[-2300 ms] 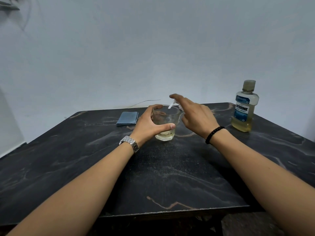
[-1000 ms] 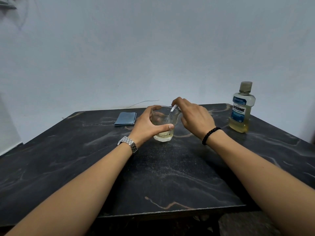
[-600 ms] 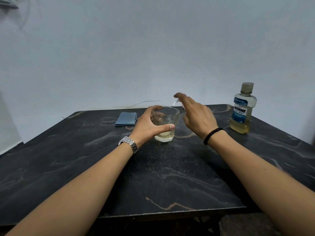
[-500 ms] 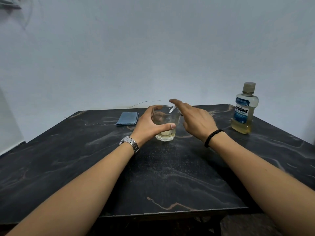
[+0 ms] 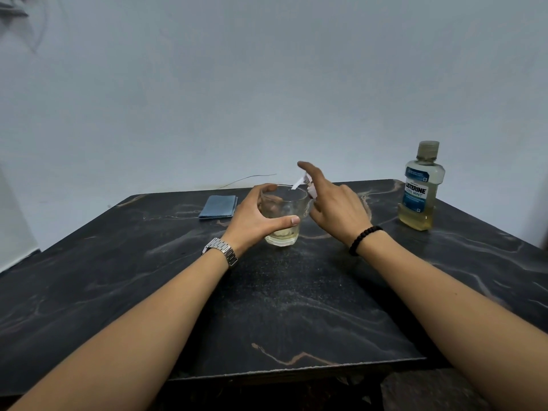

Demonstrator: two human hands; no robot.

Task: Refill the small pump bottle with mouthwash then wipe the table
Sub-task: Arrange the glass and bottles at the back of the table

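1. The small pump bottle point(image 5: 307, 186) is mostly hidden behind the right hand point(image 5: 335, 210), whose grip closes on it, its white nozzle over the glass point(image 5: 283, 216).
2. The left hand point(image 5: 252, 219) has its grip wrapped around the glass on the tabletop point(image 5: 296, 307).
3. The mouthwash bottle point(image 5: 421, 188) stands capped at right; a blue cloth point(image 5: 218, 206) lies at left.

Dark stone-look table point(image 5: 267, 307), marble-veined with tan streaks, a soft sheen and fine speckling across its middle. Clear glass tumbler point(image 5: 283, 216), smooth and glossy, pale yellow liquid at the bottom. Mouthwash bottle point(image 5: 421, 188), transparent shiny plastic with a glossy blue label and cloudy cap. Folded blue cloth point(image 5: 218, 206), matt and soft-looking. Wristwatch point(image 5: 221, 252), bright linked metal. Black bead bracelet point(image 5: 364, 239), possibly matt wood or stone. Wall point(image 5: 267, 84), flat matt paint.
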